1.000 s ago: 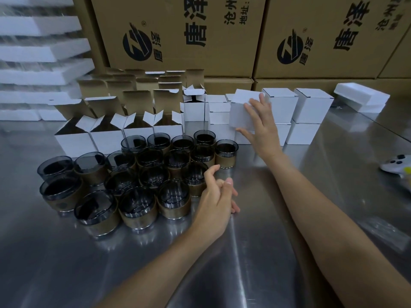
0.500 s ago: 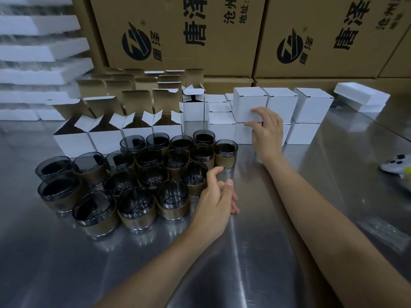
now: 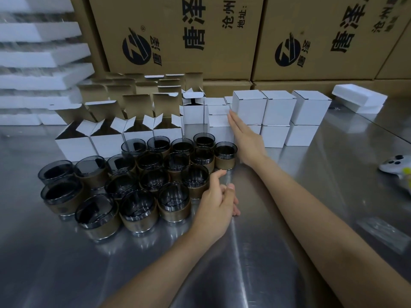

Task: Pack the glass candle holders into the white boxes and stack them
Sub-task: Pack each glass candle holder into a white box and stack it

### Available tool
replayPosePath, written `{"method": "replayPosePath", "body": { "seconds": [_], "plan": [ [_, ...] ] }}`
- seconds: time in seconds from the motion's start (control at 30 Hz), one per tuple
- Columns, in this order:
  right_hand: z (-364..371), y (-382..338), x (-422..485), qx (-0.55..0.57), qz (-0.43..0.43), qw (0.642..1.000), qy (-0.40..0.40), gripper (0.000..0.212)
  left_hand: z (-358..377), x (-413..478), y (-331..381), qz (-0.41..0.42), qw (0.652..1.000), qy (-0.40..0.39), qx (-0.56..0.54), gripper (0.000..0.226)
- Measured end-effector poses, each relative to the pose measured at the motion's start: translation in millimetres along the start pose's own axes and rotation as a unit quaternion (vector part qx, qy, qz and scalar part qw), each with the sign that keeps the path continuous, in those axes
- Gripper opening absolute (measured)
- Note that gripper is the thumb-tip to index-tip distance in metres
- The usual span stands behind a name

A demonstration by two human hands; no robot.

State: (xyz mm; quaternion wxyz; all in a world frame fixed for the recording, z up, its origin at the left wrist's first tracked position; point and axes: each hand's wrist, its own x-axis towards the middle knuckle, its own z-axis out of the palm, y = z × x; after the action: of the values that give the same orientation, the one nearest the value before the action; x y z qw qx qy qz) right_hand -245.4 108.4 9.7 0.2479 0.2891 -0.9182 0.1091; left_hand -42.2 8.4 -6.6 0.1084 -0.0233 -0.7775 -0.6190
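View from my head down onto a shiny steel desk (image 3: 49, 263). My right grip (image 3: 246, 138) is flat and wide, fingers straight and together, holding nothing. Its fingertips (image 3: 231, 113) lie against the left edge of the nearest closed white box (image 3: 250, 107), which sits on the upper tier of a two-high row of closed white boxes (image 3: 279, 121) at the back of the desk.

My left grip (image 3: 216, 201) rests on the desk near me, fingers loosely curled, thumb pointing forward, holding nothing. It sits just beside the right edge of the glass candle holders (image 3: 173, 202); I cannot tell whether it touches one. These are smoky dark glasses, each with a brown band round the lower part, standing upright and close together in the middle left of the desk.

Behind the holders stands a row of open white boxes (image 3: 109, 144) with their flaps up. Large brown cartons (image 3: 178, 41) with black printed characters form the back wall. White foam sheets (image 3: 40, 56) are stacked at the far left. A white foam tray (image 3: 360, 100) lies at the far right, and a white controller (image 3: 392, 165) lies at the right edge.
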Motion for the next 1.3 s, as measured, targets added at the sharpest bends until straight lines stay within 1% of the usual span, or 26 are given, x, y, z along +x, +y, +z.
{"method": "replayPosePath", "body": {
  "seconds": [0.1, 0.17, 0.27, 0.33, 0.4, 0.47, 0.57, 0.67, 0.77, 0.9, 1.0, 1.07, 1.13, 1.17, 1.23, 1.27, 1.3],
  "plan": [
    [1.1, -1.0, -6.0, 0.048, 0.011, 0.999, 0.007, 0.089, -0.5, 2.5, -2.2, 0.002, 1.0, 0.001, 0.005, 0.027],
    [0.9, -2.1, -10.3, 0.102, 0.034, 0.993, 0.053, 0.078, -0.6, 4.8, -2.9, -0.005, 1.0, 0.005, 0.005, 0.025],
    [-0.1, -3.8, -18.6, 0.159, 0.057, 0.976, 0.137, 0.055, -0.8, 6.6, -2.6, -0.015, 1.0, 0.007, 0.006, 0.024],
    [-3.2, -7.8, -26.7, 0.185, 0.072, 0.965, 0.169, 0.046, -1.6, 7.1, -2.0, -0.017, 1.0, 0.009, 0.007, 0.023],
    [-7.9, -16.1, -36.7, 0.203, 0.076, 0.959, 0.182, 0.042, -2.6, 7.3, -1.1, -0.02, 1.0, 0.014, 0.011, 0.023],
    [-12.9, -27.0, -48.2, 0.212, 0.065, 0.96, 0.174, 0.039, -3.0, 6.6, 0.4, -0.024, 0.999, 0.016, 0.016, 0.023],
    [-19.1, -43.5, -64.0, 0.205, 0.045, 0.969, 0.129, 0.04, -4.9, 5.1, 1.8, -0.034, 0.999, 0.021, 0.002, 0.023],
    [-21.6, -53.2, -76.6, 0.181, 0.034, 0.98, 0.078, 0.046, -7.3, 3.2, 1.8, -0.032, 0.999, 0.028, -0.014, 0.023],
    [-22.7, -57.0, -84.2, 0.194, 0.034, 0.979, 0.05, 0.052, -8.1, 2.1, 0.7, -0.028, 0.999, 0.03, -0.025, 0.023],
    [-24.5, -60.1, -88.2, 0.233, 0.029, 0.971, 0.047, 0.052, -9.1, 0.8, -2.4, -0.029, 0.999, 0.031, -0.029, 0.025],
    [-27.2, -61.7, -88.0, 0.239, 0.027, 0.967, 0.081, 0.047, -7.0, 1.3, -3.5, -0.039, 0.999, 0.029, -0.01, 0.025],
    [-30.4, -62.0, -81.6, 0.271, 0.038, 0.955, 0.116, 0.042, -3.4, 5.8, -2.7, -0.047, 0.997, 0.035, 0.043, 0.022],
    [-34.7, -61.9, -69.8, 0.31, 0.066, 0.938, 0.14, 0.037, 2.4, 9.9, -0.6, -0.032, 0.989, 0.045, 0.138, 0.025],
    [-36.3, -61.8, -62.2, 0.319, 0.082, 0.933, 0.147, 0.035, 5.8, 12.2, 0.1, -0.015, 0.978, 0.055, 0.2, 0.026],
    [-37.2, -62.3, -44.6, 0.322, 0.11, 0.929, 0.148, 0.033, 13.6, 14.8, 1.2, 0.023, 0.934, 0.07, 0.35, 0.025],
    [-36.8, -63.3, -34.4, 0.321, 0.118, 0.929, 0.14, 0.033, 17.2, 15.2, 2.0, 0.042, 0.907, 0.068, 0.412, 0.024],
    [-35.8, -64.8, -23.1, 0.318, 0.122, 0.932, 0.127, 0.033, 19.9, 15.9, 2.3, 0.056, 0.889, 0.062, 0.451, 0.024]
  ]
}}
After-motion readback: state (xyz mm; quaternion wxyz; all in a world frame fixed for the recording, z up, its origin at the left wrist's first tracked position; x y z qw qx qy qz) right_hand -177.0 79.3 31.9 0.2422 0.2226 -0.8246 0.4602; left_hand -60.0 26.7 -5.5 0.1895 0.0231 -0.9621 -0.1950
